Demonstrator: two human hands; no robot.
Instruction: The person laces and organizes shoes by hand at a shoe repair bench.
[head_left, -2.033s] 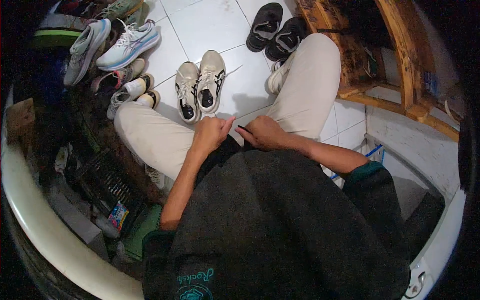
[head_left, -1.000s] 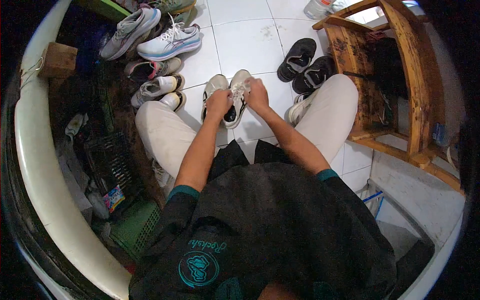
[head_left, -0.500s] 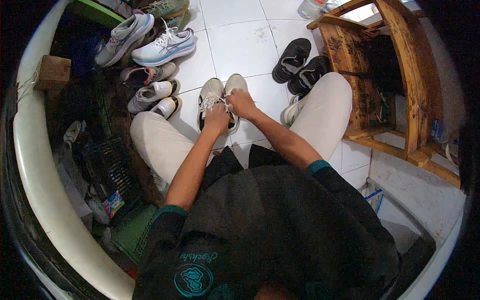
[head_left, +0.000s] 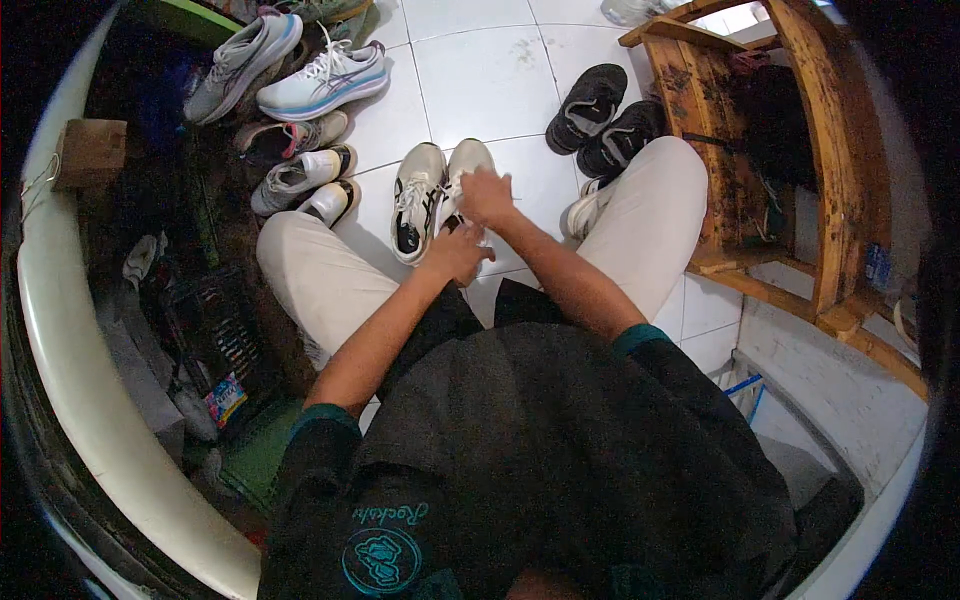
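A pair of cream sneakers with black stripes and white laces stands on the white tiles between my knees. The left sneaker [head_left: 418, 190] is untouched, its dark insole showing. Over the laces and opening of the right sneaker [head_left: 466, 160] is my right hand [head_left: 487, 198], fingers apart, hiding much of that shoe. Just behind, at the same shoe's heel, my left hand [head_left: 455, 255] has its thumb and fingers spread. Motion blurs both hands a little, and whether the fingertips touch the shoe is hard to see.
Several other shoes, among them a white and blue running shoe [head_left: 325, 88], line the left side. A pair of black shoes [head_left: 588, 108] lies ahead right, beside a wooden rack [head_left: 690, 100]. A green plastic basket [head_left: 262, 455] sits low at the left.
Both hands have left the left sneaker's side and shifted right. My left hand has drawn back toward me, and the fingers of both hands have spread from their closed hold near the laces.
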